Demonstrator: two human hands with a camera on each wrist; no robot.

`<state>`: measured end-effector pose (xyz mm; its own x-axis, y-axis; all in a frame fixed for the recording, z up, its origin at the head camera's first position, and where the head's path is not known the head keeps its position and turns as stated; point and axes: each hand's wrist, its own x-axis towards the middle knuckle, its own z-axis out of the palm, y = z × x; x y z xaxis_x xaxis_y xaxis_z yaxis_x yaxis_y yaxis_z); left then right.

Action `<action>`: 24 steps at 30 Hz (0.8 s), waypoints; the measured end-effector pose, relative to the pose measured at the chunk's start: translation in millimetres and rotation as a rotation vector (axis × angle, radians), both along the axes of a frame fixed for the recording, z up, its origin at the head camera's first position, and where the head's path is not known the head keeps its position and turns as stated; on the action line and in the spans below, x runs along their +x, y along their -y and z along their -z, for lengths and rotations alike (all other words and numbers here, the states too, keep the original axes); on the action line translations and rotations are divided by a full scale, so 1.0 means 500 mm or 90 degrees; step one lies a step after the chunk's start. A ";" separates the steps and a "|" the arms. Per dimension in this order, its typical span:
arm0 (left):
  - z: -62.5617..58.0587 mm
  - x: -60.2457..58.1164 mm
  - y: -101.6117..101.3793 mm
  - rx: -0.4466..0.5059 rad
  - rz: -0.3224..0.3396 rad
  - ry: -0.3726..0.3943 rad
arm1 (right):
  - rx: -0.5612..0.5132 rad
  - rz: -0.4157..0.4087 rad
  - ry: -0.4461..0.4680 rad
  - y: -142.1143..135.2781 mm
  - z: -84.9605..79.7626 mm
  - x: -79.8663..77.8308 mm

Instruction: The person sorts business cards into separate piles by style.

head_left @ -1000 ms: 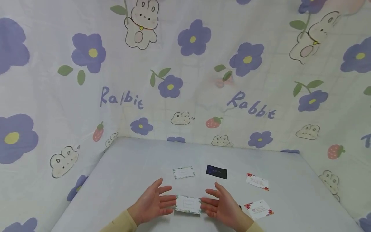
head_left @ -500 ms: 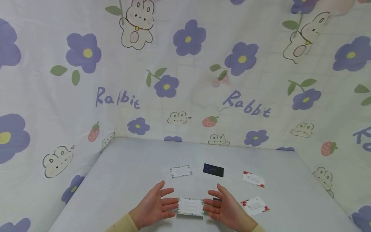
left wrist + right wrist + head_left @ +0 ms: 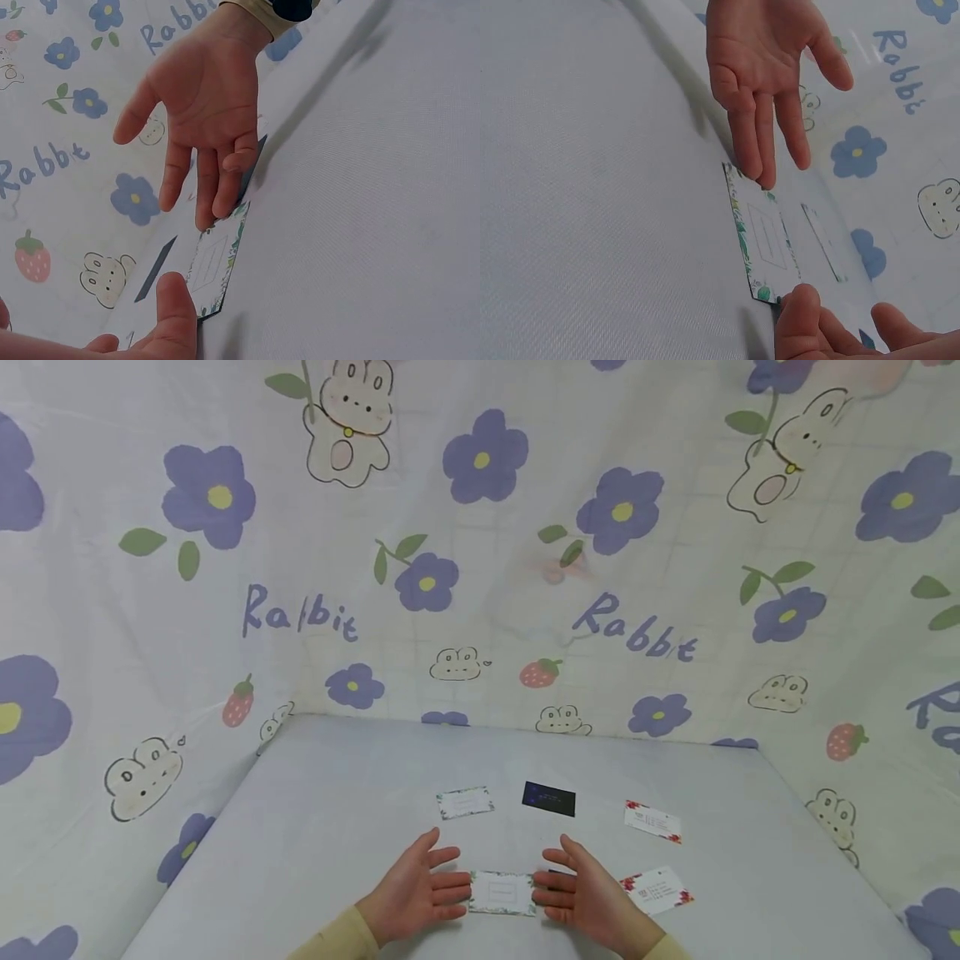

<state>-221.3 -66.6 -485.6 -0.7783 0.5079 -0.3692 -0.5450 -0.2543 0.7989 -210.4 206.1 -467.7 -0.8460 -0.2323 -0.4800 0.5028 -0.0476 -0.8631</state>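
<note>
A white business card (image 3: 502,893) with a leafy green border spans the gap between my two hands. At its left edge, my left hand (image 3: 412,892) touches it with the fingertips, fingers extended and thumb raised. From the opposite edge my right hand (image 3: 597,897) meets it in the same way, palm facing inward. In the left wrist view the card lies flat between both sets of fingertips, close over the table. A dark card (image 3: 253,166) is mostly hidden behind the right hand.
Farther back on the white table (image 3: 360,777) lie another leafy-bordered card (image 3: 466,802) and a black card (image 3: 549,799). Two cards with red floral corners, one farther (image 3: 652,822) and one nearer (image 3: 657,891), are at the right. A rabbit-patterned curtain (image 3: 495,552) surrounds the table.
Both hands have shifted slightly right with the leafy-bordered card between their fingertips. The head view has turned a little right, so the other cards appear farther left.
</note>
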 end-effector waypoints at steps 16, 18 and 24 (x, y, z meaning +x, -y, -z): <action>0.001 0.006 -0.019 -0.013 -0.009 0.003 | 0.018 -0.006 -0.006 -0.013 0.006 0.003; -0.001 0.006 -0.017 -0.015 -0.012 0.002 | 0.021 -0.003 -0.008 -0.012 0.005 0.004; -0.010 0.003 0.002 -0.010 -0.018 -0.015 | 0.010 -0.013 -0.024 -0.020 -0.006 0.014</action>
<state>-219.8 -67.6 -480.8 -0.8006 0.4804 -0.3580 -0.5185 -0.2561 0.8158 -203.6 216.1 -464.6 -0.8587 -0.2421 -0.4516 0.4706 -0.0238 -0.8820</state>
